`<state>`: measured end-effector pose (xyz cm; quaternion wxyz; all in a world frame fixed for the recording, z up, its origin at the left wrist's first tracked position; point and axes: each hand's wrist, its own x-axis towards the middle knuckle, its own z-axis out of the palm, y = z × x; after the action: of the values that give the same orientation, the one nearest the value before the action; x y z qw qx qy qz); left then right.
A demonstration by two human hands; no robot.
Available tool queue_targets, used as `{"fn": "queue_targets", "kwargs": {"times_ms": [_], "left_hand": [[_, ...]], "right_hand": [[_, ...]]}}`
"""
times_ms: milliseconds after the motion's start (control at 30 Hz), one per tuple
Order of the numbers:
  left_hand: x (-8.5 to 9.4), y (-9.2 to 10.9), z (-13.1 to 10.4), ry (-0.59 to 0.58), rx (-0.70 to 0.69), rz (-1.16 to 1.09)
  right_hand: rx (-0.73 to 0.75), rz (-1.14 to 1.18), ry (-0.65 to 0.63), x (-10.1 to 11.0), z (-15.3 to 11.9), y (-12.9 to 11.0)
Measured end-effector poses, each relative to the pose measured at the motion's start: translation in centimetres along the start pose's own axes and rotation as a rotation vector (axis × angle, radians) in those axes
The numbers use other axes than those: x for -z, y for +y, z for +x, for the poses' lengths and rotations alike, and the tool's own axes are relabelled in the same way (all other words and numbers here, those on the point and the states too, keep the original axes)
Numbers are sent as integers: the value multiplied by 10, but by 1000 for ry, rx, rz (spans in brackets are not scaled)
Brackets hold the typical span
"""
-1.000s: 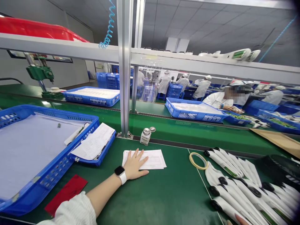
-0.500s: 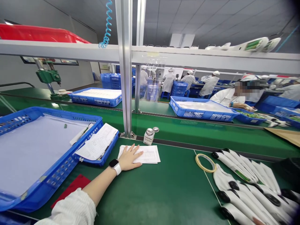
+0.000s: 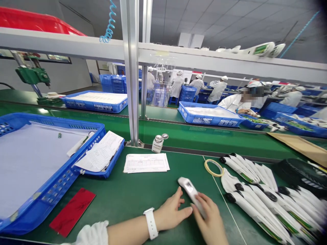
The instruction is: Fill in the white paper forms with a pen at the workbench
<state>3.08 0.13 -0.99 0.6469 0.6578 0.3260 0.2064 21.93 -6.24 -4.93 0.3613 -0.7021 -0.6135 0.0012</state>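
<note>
A white handheld device with a small window near its head is in my right hand, fingers wrapped around its lower part. Close to its left side is my left hand, thumb and fingers apart, holding nothing; whether its fingertips touch the device I cannot tell. Over on the right lie several more white devices in rows, many with black ends, some showing green circuit boards. A stack of printed papers rests on the green bench beyond my left hand.
A big blue basket and a smaller blue tray of papers stand at left, near a red sheet. Behind the papers is a small bottle beside a metal post. A tape roll lies right of centre.
My left hand has left the papers and come right and nearer. My right hand has come in from the lower right edge, now holding a white device. The view has shifted slightly.
</note>
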Motion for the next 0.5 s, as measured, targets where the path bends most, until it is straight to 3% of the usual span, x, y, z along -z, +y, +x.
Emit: {"fn": "queue_targets", "kwargs": {"times_ms": [67, 133, 233, 367, 433, 500], "left_hand": [[-15, 0, 11, 101, 58, -410], [-17, 0, 21, 192, 86, -512], [-10, 1, 30, 221, 121, -596], [-11, 4, 38, 175, 100, -722], [-14, 5, 42, 182, 100, -775], [-15, 5, 47, 192, 110, -801]], "right_hand": [[-12, 5, -50, -21, 6, -27], [-94, 50, -99, -34, 11, -43], [-131, 156, -112, -39, 17, -53], [-45, 259, -87, -24, 11, -58], [-7, 324, -123, -7, -1, -54], [-77, 379, -70, 17, -23, -44]]}}
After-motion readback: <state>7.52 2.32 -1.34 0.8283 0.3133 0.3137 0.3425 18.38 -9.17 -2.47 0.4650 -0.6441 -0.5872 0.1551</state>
